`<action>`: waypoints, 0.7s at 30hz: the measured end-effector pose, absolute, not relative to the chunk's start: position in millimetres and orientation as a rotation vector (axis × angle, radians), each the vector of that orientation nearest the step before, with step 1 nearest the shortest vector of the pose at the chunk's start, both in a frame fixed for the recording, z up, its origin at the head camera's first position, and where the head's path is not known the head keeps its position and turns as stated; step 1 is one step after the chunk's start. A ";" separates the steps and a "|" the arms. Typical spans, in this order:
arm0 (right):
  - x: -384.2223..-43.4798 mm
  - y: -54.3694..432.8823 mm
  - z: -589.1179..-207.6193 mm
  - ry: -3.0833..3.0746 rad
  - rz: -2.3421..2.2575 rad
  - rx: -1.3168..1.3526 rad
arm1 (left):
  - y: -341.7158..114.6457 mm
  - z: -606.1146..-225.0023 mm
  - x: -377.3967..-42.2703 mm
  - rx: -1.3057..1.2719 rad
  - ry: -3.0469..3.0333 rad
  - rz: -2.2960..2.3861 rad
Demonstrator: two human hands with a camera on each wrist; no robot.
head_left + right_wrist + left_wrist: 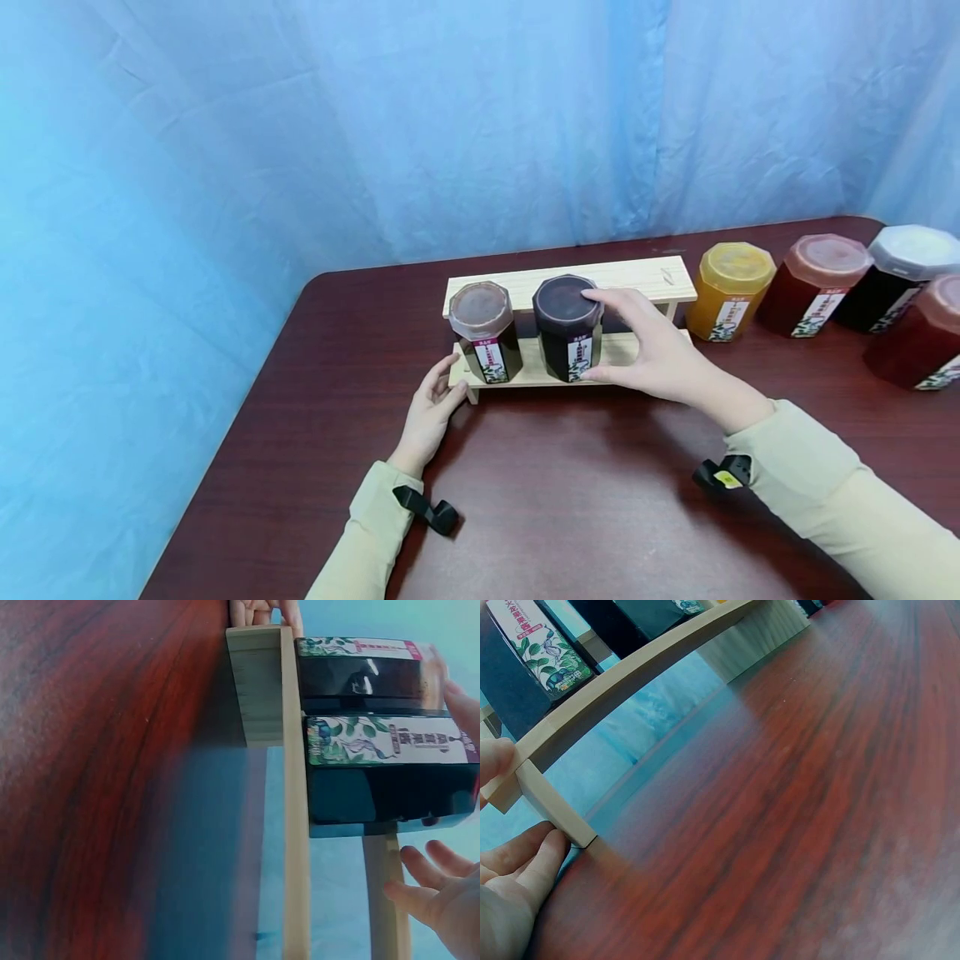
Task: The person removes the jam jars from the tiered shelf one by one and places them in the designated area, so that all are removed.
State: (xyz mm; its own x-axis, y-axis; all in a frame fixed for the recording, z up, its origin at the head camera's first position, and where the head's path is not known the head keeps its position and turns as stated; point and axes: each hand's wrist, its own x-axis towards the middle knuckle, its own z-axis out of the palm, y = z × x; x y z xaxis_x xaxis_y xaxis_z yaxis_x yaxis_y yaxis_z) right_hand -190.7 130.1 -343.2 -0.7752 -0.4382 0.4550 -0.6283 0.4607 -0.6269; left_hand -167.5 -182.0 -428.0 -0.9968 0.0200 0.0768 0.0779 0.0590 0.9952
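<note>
A two-tier light-wood rack point(637, 275) stands on the table. On its lower board are two dark, eight-sided lidded jars side by side: a brownish jar point(491, 354) at the left and a near-black jar point(558, 342) beside it. With its fingertips, my left hand point(429, 408) holds the rack's left end, by the board's corner and leg point(559, 806). Around the right side of the near-black jar, my right hand point(660, 354) is spread, index finger by the lid and thumb low near the label. In the right wrist view, several of its fingers point(431, 881) stand apart from the jar.
To the right of the rack stand a yellow jar point(731, 292), a red jar point(813, 283), a black jar with a whitish lid point(903, 267) and another red jar point(918, 342). A blue curtain point(480, 125) hangs behind the dark red table point(555, 500).
</note>
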 end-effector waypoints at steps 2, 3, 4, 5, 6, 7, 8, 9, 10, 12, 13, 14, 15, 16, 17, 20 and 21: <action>-191.2 127.4 -346.7 -2.455 1.242 0.924 | -182.2 -428.0 -167.0 -0.095 -2.259 -2.119; -191.4 126.0 -348.2 -2.439 1.263 0.926 | -182.2 -428.1 -166.9 -0.091 -2.259 -2.118; -191.8 124.5 -350.0 -2.420 1.290 0.931 | -182.1 -428.3 -166.9 -0.087 -2.261 -2.115; -192.3 123.0 -352.1 -2.403 1.310 0.933 | -182.0 -428.3 -166.9 -0.084 -2.263 -2.112; -192.8 121.5 -354.3 -2.387 1.328 0.931 | -182.0 -428.6 -167.2 -0.085 -2.265 -2.110; -192.9 120.0 -356.6 -2.376 1.349 0.925 | -181.9 -429.2 -167.4 -0.087 -2.267 -2.108; -193.0 118.7 -359.0 -2.368 1.366 0.919 | -181.8 -429.9 -167.6 -0.094 -2.271 -2.105; -193.2 117.3 -361.3 -2.356 1.386 0.912 | -181.7 -430.7 -167.9 -0.098 -2.273 -2.104; -193.4 115.7 -363.5 -2.349 1.389 0.897 | -181.7 -431.1 -167.9 -0.101 -2.274 -2.105; -193.1 112.2 -366.5 -2.342 1.390 0.863 | -182.1 -432.3 -168.4 -0.105 -2.272 -2.105; -193.1 110.2 -367.7 -2.337 1.384 0.849 | -182.3 -432.5 -168.2 -0.104 -2.271 -2.104; -193.2 108.3 -368.5 -2.337 1.372 0.834 | -182.6 -432.5 -168.0 -0.101 -2.267 -2.102; -193.3 106.4 -369.3 -2.337 1.365 0.818 | -182.7 -432.4 -168.0 -0.098 -2.264 -2.100; -193.3 104.6 -369.7 -2.339 1.358 0.798 | -183.0 -432.1 -167.9 -0.099 -2.259 -2.100; -193.3 102.9 -369.8 -2.340 1.361 0.783 | -183.2 -432.0 -168.1 -0.102 -2.257 -2.099; -193.1 98.8 -370.2 -2.341 1.366 0.727 | -183.1 -430.9 -168.5 -0.110 -2.255 -2.103; -192.9 97.6 -370.4 -2.339 1.366 0.709 | -183.1 -430.6 -168.8 -0.114 -2.257 -2.106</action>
State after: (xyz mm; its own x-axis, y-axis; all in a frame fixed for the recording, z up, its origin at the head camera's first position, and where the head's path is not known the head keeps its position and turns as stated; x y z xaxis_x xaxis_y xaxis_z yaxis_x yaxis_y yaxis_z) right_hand -192.9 97.6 -370.4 -0.8176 -0.2472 0.5200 -0.5744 0.4131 -0.7067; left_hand -168.8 -183.1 -430.6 -0.9959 0.0178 0.0886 0.0896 0.0683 0.9936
